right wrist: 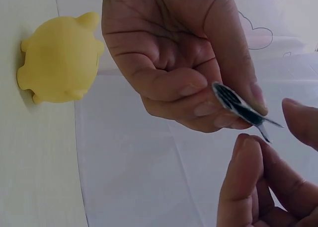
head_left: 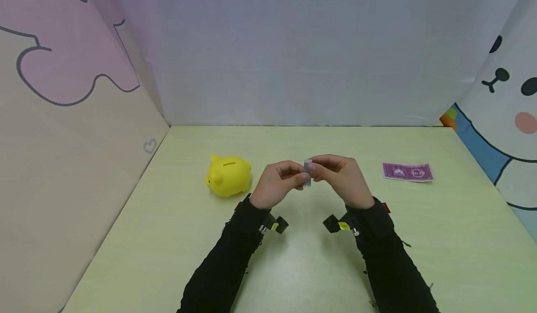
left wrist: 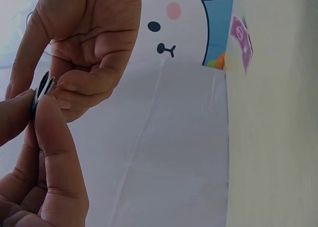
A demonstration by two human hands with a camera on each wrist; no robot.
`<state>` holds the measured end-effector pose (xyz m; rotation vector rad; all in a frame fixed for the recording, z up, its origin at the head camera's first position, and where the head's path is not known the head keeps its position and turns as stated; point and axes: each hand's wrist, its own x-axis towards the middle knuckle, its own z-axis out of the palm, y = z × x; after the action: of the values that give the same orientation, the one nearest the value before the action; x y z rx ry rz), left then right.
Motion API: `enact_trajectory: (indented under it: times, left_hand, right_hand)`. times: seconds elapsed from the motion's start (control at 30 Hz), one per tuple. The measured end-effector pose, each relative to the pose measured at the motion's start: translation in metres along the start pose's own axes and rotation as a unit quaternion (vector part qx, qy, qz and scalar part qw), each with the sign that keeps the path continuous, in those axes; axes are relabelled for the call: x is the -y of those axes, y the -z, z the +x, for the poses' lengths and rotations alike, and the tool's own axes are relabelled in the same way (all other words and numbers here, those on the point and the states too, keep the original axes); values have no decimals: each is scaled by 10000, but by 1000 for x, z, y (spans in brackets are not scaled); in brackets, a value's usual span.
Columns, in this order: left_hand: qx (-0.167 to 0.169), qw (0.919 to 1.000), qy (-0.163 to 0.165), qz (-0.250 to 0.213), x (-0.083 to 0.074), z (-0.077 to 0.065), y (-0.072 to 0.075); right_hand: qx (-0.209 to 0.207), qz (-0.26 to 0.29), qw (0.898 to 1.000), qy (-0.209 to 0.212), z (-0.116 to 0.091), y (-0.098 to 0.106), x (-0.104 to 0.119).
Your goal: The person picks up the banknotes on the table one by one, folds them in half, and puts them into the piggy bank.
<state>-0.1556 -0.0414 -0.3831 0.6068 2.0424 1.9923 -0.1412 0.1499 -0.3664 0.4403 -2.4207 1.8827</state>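
Note:
A small folded banknote (head_left: 307, 168), grey-green, stands upright between both hands above the table. My left hand (head_left: 277, 183) pinches its lower part between thumb and forefinger. Around its upper part are the thumb and curled fingers of my right hand (head_left: 345, 178). The right wrist view shows the folded note (right wrist: 233, 102) nearly edge-on, its loose ends parted, with a gap at the right thumb (right wrist: 302, 121). To the left of the hands sits a yellow piggy bank (head_left: 229, 177) with a slot on top.
A purple banknote (head_left: 408, 172) lies flat on the pale table (head_left: 310, 266), right of the hands. Behind the table hangs a plain white cloth (head_left: 293, 56). Cartoon-printed cloths stand at the left and right sides.

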Motion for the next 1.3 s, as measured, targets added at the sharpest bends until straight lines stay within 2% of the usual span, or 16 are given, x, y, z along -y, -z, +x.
enact_trajectory:
  times: [0.6, 0.83, 1.3]
  left_hand:
    - [-86, 9996, 25, 280, 0, -1, -3]
    - [-43, 9995, 22, 324, 0, -1, -3]
    - [213, 9997, 73, 75, 1, 0, -1]
  right_hand:
    - [23, 279, 9996, -24, 0, -1, 1]
    - [-8, 194, 9998, -8, 0, -2, 1]
    - [-141, 469, 9987, 154, -2, 0, 0]
